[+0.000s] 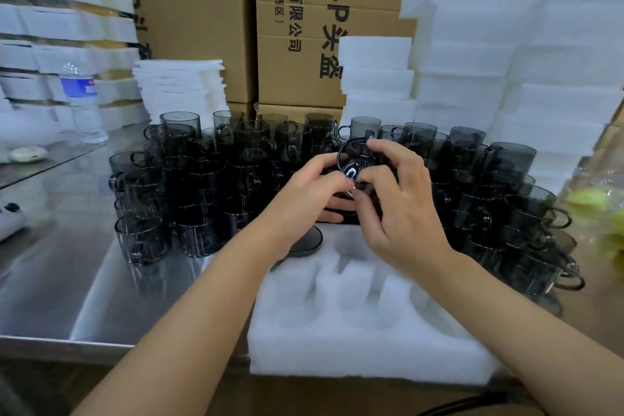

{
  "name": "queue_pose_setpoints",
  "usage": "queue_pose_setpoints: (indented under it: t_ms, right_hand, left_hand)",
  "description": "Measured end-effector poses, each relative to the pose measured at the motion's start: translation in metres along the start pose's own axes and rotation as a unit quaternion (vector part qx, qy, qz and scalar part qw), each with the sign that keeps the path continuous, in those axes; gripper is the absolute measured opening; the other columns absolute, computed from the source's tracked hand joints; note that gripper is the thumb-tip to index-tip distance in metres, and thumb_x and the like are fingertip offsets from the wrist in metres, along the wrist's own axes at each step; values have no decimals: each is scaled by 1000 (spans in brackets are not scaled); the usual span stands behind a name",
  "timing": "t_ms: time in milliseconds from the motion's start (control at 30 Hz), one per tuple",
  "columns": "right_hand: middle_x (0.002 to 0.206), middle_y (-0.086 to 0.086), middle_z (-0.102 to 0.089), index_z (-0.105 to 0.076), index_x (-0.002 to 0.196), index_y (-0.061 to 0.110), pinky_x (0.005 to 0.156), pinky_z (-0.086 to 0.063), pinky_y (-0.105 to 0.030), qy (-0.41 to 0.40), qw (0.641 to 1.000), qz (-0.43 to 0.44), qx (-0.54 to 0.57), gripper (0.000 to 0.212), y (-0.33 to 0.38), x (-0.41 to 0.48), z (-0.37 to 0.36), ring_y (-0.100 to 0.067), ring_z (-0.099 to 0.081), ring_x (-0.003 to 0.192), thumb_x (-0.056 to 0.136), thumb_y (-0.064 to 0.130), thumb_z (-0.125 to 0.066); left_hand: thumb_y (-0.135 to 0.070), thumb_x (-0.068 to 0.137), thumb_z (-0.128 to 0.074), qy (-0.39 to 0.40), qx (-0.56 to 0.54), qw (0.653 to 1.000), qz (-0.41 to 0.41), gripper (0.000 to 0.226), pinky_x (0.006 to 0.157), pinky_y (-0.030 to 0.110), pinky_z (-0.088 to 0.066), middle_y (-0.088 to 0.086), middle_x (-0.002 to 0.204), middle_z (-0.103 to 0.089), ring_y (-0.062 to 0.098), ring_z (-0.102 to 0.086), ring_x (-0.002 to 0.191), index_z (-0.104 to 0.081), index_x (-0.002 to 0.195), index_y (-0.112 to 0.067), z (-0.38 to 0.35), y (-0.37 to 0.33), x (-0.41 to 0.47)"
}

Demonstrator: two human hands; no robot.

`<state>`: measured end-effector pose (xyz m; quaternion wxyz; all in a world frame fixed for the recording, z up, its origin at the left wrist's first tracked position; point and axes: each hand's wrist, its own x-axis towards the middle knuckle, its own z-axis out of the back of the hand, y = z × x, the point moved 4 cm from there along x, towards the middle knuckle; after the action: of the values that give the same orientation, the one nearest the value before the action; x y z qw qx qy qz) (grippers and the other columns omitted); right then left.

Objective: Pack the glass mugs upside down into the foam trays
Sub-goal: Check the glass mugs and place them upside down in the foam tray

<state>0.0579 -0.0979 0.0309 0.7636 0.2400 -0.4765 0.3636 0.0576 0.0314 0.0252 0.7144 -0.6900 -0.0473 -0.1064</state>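
Left hand (pixel 305 199) and right hand (pixel 401 209) were both curled round one glass mug (pixel 354 162), above the far edge of the foam tray (pixel 337 355). I judged one seated mug (pixel 305 241) done, the other pockets unfilled, many loose mugs (pixel 189 172) waiting.

Steel table (pixel 101 280), stacked printed cardboard boxes (pixel 202 27) behind, water bottle (pixel 82 101) at left

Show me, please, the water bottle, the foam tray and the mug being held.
water bottle (pixel 79 87): head view, on its blue label.
foam tray (pixel 354 358): head view, on its bare front wall.
mug (pixel 351 159): head view, on its round end.
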Motion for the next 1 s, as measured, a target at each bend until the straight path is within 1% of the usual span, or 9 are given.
queue_pose_setpoints:
  t_ms: [100,200,400,500,567,633,733,867,1000]
  right_hand:
    - [126,-19,-47,-64,91,2,94,-42,-43,-9,1000,10,26,18,-2,-3,1,-30,-45,116,86,16,-54]
    - [125,-15,-45,-63,92,2,94,-42,-37,-10,998,26,48,17,-4,-1,-3,-30,-45,114,80,14,-60]
    - [119,-18,-47,-57,101,-2,101,-36,-30,-38,994,9,99,34,-11,5,-7,-26,-44,115,71,11,-63]
    - [120,-9,-44,-53,111,1,99,-39,-35,-42,990,-12,131,46,-14,5,-5,-22,-43,117,68,7,-69]
    - [120,-3,-45,-51,115,2,96,-40,-32,-39,987,-30,154,54,-18,3,-2,-21,-46,115,66,9,-72]
    - [120,0,-46,-46,121,10,93,-39,-24,-28,980,-55,191,60,-21,1,1,-18,-49,109,68,18,-73]
    - [124,-3,-45,-39,127,17,91,-40,-21,-15,967,-97,236,67,-23,-1,3,-14,-50,101,69,30,-71]
    - [125,3,-41,-38,128,13,91,-35,-17,9,972,-57,227,67,-18,-1,7,-11,-44,108,70,30,-66]
    - [129,5,-35,-35,129,12,91,-33,-15,4,979,-32,201,71,-14,-1,8,-20,-42,114,69,22,-70]
  left_hand:
    - [-31,75,-58,55,-131,990,11,35,74,32,-56,6,95,-71,24,-69,83,-59,110,-28,-5,9,2]
    - [-25,82,-64,69,-142,987,7,37,69,28,-56,7,99,-71,26,-71,86,-56,118,-22,-3,11,6]
    - [-31,87,-59,113,-137,984,-7,50,72,27,-55,13,109,-69,24,-70,93,-47,134,-20,-1,15,11]
    - [-31,85,-54,123,-137,983,-4,41,72,27,-55,9,104,-71,23,-70,91,-54,126,-24,0,17,13]
    - [-33,84,-55,129,-123,984,-2,28,75,28,-56,6,101,-73,21,-71,89,-68,108,-26,1,19,14]
    - [-39,84,-56,136,-112,984,7,23,80,29,-57,3,97,-75,17,-71,85,-76,89,-31,2,19,15]
    - [-44,85,-53,148,-109,983,8,24,85,30,-55,1,90,-75,13,-71,81,-76,84,-37,3,18,16]
    - [-43,83,-58,135,-128,983,-1,25,85,32,-55,11,100,-73,22,-70,84,-66,102,-29,5,21,17]
    - [-37,85,-54,141,-126,982,-20,34,85,30,-53,5,108,-71,20,-68,89,-58,119,-37,5,19,16]
